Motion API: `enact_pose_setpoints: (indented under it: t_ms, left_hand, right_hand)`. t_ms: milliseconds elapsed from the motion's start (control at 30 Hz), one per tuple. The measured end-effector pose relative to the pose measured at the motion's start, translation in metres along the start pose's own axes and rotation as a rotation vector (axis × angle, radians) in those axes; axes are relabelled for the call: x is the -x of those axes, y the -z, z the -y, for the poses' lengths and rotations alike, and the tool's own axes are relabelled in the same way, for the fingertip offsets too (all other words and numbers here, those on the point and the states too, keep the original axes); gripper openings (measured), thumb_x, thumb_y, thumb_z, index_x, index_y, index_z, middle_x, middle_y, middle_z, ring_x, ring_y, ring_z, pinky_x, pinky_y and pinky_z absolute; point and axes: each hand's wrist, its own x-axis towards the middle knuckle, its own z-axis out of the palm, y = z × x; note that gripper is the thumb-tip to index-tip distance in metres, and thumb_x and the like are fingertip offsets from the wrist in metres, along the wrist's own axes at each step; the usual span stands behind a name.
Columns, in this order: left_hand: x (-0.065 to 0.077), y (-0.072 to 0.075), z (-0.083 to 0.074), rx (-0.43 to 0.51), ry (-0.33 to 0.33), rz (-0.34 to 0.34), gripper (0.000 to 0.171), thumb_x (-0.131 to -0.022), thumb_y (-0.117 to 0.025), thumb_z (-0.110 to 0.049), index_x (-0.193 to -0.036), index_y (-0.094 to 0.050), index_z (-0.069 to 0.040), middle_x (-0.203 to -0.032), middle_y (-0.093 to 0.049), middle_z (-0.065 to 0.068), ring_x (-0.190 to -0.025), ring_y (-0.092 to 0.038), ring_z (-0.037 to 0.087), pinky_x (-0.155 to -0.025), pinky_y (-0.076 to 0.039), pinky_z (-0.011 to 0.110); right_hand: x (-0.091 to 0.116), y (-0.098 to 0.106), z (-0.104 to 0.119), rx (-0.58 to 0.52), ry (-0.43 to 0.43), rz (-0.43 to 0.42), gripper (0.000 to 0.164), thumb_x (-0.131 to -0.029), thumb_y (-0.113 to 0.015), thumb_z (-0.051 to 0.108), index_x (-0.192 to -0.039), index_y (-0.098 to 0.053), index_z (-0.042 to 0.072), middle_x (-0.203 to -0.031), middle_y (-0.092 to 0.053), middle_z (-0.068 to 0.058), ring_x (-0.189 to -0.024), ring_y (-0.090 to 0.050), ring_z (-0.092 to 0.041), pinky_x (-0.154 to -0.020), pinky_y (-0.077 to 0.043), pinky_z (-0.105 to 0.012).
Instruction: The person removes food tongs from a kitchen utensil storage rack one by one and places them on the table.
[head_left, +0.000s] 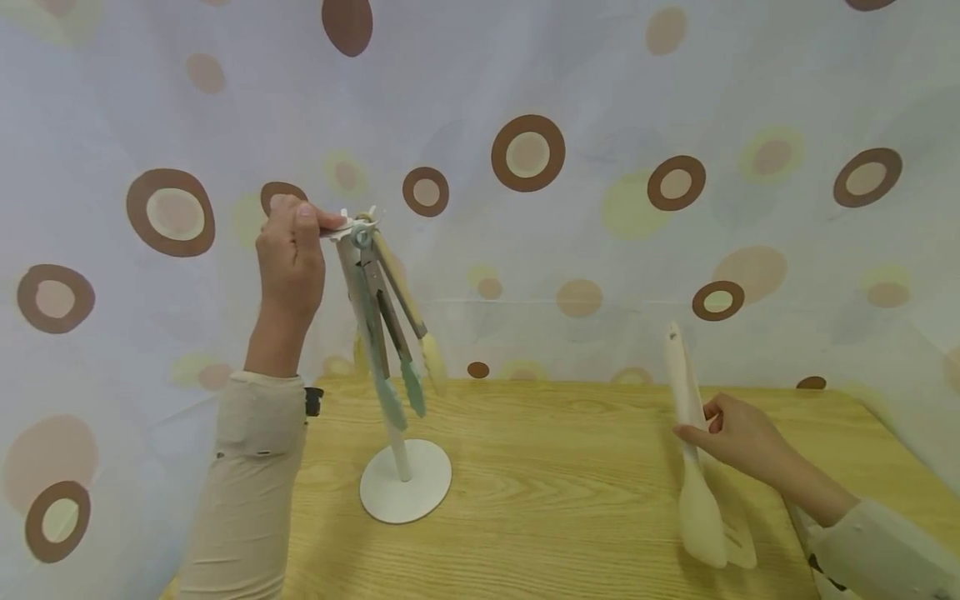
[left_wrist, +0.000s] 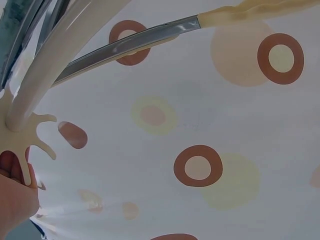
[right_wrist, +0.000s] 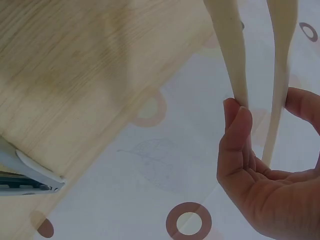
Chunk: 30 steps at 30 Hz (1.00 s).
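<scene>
My left hand [head_left: 288, 258] pinches a prong of the hooked top of a white utensil stand [head_left: 405, 504], its round base over the wooden table. From the hooks hang tongs with teal tips [head_left: 392, 405] and tongs with yellow tips [head_left: 431, 358]. In the left wrist view, the stand's pole [left_wrist: 65, 55] crosses in front of the hanging tongs. On the right, my right hand [head_left: 738, 437] holds two cream utensils by their handles: a spoon [head_left: 701, 521] and a slotted turner [head_left: 741, 542], heads down. Their handles separate between thumb and fingers in the right wrist view.
A wooden table [head_left: 555, 475] spreads beneath both hands. Behind it hangs a pale curtain [head_left: 480, 92] with brown rings and spots. Beneath the right wrist shows the edge of a grey-white object [head_left: 801, 527] at the table's right.
</scene>
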Motion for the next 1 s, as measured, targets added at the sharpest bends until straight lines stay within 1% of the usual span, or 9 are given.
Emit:
enact_pose_setpoints:
  t_ms: [167, 300, 433, 533, 600, 667, 800, 900, 1000]
  left_hand:
    - [0.000, 0.001, 0.000, -0.012, 0.009, -0.004, 0.038, -0.095, -0.037, -0.009, -0.078, -0.065, 0.008, -0.071, -0.051, 0.018, -0.080, -0.040, -0.001, -0.072, -0.032, 0.021]
    - [-0.002, 0.001, 0.000, -0.015, 0.006, -0.002, 0.037, -0.095, -0.036, -0.008, -0.078, -0.064, 0.008, -0.073, -0.052, 0.019, -0.080, -0.039, -0.001, -0.071, -0.032, 0.021]
    - [-0.004, 0.000, 0.000, -0.019, 0.006, -0.001, 0.037, -0.096, -0.036, -0.007, -0.078, -0.064, 0.008, -0.075, -0.053, 0.021, -0.080, -0.039, -0.002, -0.071, -0.032, 0.021]
    - [-0.004, 0.000, 0.000, -0.022, 0.012, -0.002, 0.037, -0.096, -0.036, -0.008, -0.078, -0.064, 0.008, -0.075, -0.053, 0.021, -0.080, -0.040, -0.002, -0.072, -0.032, 0.021]
    - [-0.003, 0.001, -0.001, -0.023, 0.017, -0.001, 0.037, -0.096, -0.037, -0.008, -0.078, -0.065, 0.008, -0.075, -0.053, 0.021, -0.080, -0.040, -0.001, -0.072, -0.032, 0.021]
    - [-0.002, 0.001, -0.001, -0.023, 0.020, -0.002, 0.036, -0.096, -0.037, -0.008, -0.079, -0.065, 0.008, -0.075, -0.053, 0.021, -0.080, -0.040, -0.001, -0.072, -0.032, 0.021]
    - [-0.002, 0.001, -0.001, -0.016, 0.017, -0.003, 0.036, -0.096, -0.037, -0.008, -0.079, -0.064, 0.008, -0.076, -0.053, 0.022, -0.079, -0.040, -0.001, -0.071, -0.032, 0.021]
    - [-0.002, 0.000, -0.001, -0.017, 0.015, -0.002, 0.036, -0.096, -0.036, -0.007, -0.079, -0.064, 0.008, -0.076, -0.054, 0.022, -0.080, -0.040, -0.002, -0.072, -0.033, 0.021]
    - [-0.002, 0.001, -0.002, -0.019, 0.018, -0.002, 0.036, -0.096, -0.036, -0.007, -0.079, -0.064, 0.008, -0.077, -0.054, 0.022, -0.081, -0.041, -0.002, -0.072, -0.033, 0.021]
  right_hand:
    - [0.001, 0.001, -0.012, 0.019, -0.016, 0.075, 0.050, -0.090, -0.064, 0.031, -0.100, -0.050, -0.017, -0.076, -0.060, -0.011, -0.055, -0.057, -0.017, -0.053, -0.047, -0.033]
    - [0.001, -0.001, -0.021, 0.007, -0.015, 0.126, 0.043, -0.090, -0.063, 0.025, -0.096, -0.049, -0.015, -0.065, -0.058, -0.007, -0.050, -0.056, -0.018, -0.051, -0.045, -0.033]
    - [0.001, -0.005, -0.029, 0.027, -0.001, 0.167, 0.032, -0.089, -0.064, 0.024, -0.072, -0.052, -0.001, -0.048, -0.051, -0.001, -0.041, -0.048, -0.013, -0.046, -0.041, -0.030]
    - [0.002, -0.009, -0.035, 0.025, 0.038, 0.207, 0.039, -0.088, -0.065, 0.021, -0.055, -0.048, 0.010, -0.040, -0.044, 0.004, -0.036, -0.040, -0.008, -0.042, -0.038, -0.026]
    - [0.003, -0.011, -0.039, -0.001, 0.059, 0.237, 0.043, -0.087, -0.066, 0.019, -0.050, -0.046, 0.012, -0.038, -0.042, 0.006, -0.034, -0.037, -0.005, -0.040, -0.037, -0.024]
    - [0.004, -0.012, -0.043, -0.032, 0.054, 0.267, 0.045, -0.087, -0.065, 0.017, -0.048, -0.043, 0.014, -0.037, -0.040, 0.007, -0.034, -0.035, -0.004, -0.039, -0.036, -0.023]
    - [0.005, -0.014, -0.048, -0.048, 0.003, 0.295, 0.047, -0.087, -0.064, 0.017, -0.047, -0.041, 0.016, -0.037, -0.040, 0.007, -0.033, -0.037, -0.004, -0.040, -0.038, -0.023]
    - [0.005, -0.014, -0.051, -0.039, -0.027, 0.301, 0.044, -0.087, -0.065, 0.018, -0.048, -0.043, 0.013, -0.037, -0.041, 0.006, -0.033, -0.039, -0.005, -0.041, -0.040, -0.024]
    - [0.004, -0.013, -0.054, -0.025, -0.050, 0.295, 0.036, -0.086, -0.065, 0.018, -0.058, -0.045, 0.007, -0.041, -0.041, 0.003, -0.034, -0.041, -0.007, -0.041, -0.040, -0.025]
